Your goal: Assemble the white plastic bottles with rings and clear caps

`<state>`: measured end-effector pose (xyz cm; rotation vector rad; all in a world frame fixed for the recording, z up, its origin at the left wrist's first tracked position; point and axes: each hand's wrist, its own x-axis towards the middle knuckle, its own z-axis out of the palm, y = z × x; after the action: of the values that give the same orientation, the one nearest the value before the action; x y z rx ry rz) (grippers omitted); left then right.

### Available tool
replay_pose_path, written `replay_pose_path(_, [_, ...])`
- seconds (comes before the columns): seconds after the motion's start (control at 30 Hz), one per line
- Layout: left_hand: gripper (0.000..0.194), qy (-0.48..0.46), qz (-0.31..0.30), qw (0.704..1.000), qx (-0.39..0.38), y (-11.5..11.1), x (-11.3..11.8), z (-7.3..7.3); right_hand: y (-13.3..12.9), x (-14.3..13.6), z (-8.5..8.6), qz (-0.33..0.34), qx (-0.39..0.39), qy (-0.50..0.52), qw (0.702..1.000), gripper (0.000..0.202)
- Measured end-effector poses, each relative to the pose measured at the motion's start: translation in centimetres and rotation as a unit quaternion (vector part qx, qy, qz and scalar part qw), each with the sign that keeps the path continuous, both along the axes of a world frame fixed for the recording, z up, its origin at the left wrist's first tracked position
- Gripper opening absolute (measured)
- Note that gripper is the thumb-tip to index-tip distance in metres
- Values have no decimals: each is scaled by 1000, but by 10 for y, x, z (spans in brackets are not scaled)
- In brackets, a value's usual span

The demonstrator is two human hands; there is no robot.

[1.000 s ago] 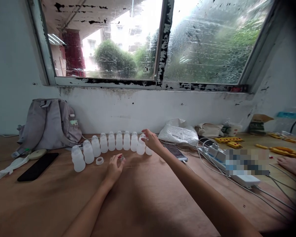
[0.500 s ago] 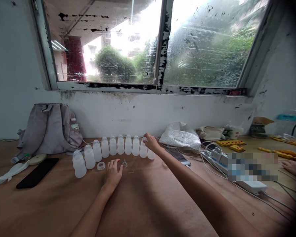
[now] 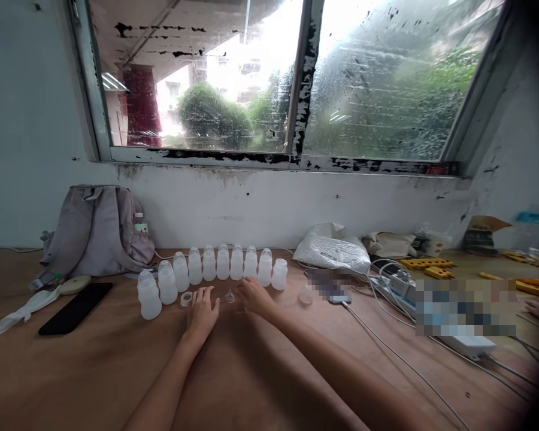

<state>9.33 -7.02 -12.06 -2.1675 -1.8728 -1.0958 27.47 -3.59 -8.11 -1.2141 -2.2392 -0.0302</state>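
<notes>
**Nine bottles domed, one bare; loose parts between the hands**

Head view, only view. Ten frosted bottles stand upright in a curved row across the middle of the frame. Nine, from the leftmost bottle rightward, appear finished: each carries a clear domed top. The bare bottle, at the right end of the row, right of frame centre, shows no dome. Judged from this, assembly is nearly complete, with one unit left.

Loose parts, apparently for that unit: a pale ring, left of centre; a clear teat, near frame centre between the hands; a clear round cap, right of centre. None is fitted to a bottle.

Left hand, left of centre: palm down, fingers loosely apart, nothing seen in its grasp. It lies just beside the ring; contact cannot be confirmed.

Right hand, just right of centre: fingers bent and pointing left, near the teat but apart from it. Fingertips blurred; cannot tell whether they are together or hold anything.
</notes>
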Motion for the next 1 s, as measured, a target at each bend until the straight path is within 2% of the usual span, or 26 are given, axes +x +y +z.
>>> replay_pose_path(0.1, [32, 8, 13, 1000, 2, 0, -3, 0, -5, -16, -29, -24, -45, -10, 999, 16])
replay_pose_path(0.2, [32, 17, 25, 1000, 0, 1, -5, 0, -4, -24, -41, -41, -62, 7, 997, 18])
replay_pose_path(0.37, [33, 32, 42, 999, -12, 0, -8, 3, -6, -18, -35, -31, -57, 32, 997, 9])
replay_pose_path(0.6, [34, 52, 66, 996, -23, -2, -9, 5, -23, 14, -27, -15, -9, 31, 999, 10])
replay_pose_path(0.8, [34, 75, 82, 993, -26, -1, -11, 3, -34, 39, -39, -38, -23, 51, 998, 9])
replay_pose_path(1.0, [37, 110, 131, 985, -17, -6, -10, 1, -39, 44, -50, -39, -50, 91, 994, 11])
